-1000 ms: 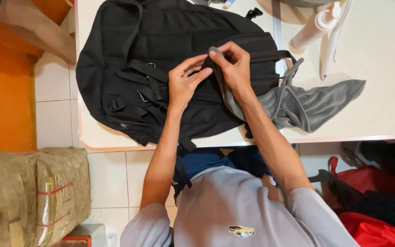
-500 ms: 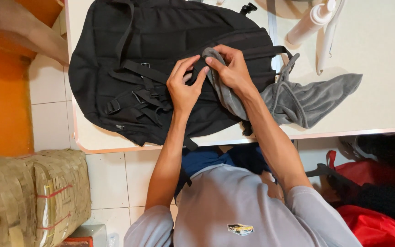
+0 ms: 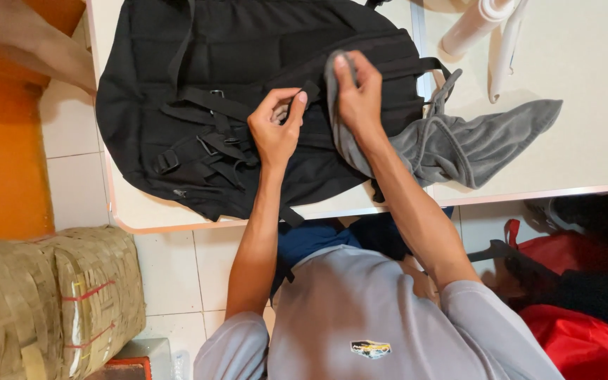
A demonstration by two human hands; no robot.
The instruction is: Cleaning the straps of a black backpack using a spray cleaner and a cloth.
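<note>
- Black backpack (image 3: 248, 91) lies flat on the pale table (image 3: 599, 56), filling its left half, straps and buckles bunched toward the near-left corner
- Left hand (image 3: 276, 130) sits on the middle of the pack, fingers curled in and pinched narrow on something small at the pack's surface; what exactly is between them, I cannot tell
- Right hand (image 3: 359, 95) is just to the right of it, thumb and fingers clamped on the upper edge of a grey fleece garment (image 3: 459, 144)
- That fleece runs from the pinch, down under the right forearm, and spreads out to the right across the bare tabletop, a drawcord loop showing along its fold
- The two hands are near each other but not touching
- White tube-shaped items (image 3: 483, 21) rest at the far right of the table, well apart from the hands
- Off the table on the floor: a woven straw-coloured bundle (image 3: 51, 302) near left, a red bag (image 3: 585, 317) near right
</note>
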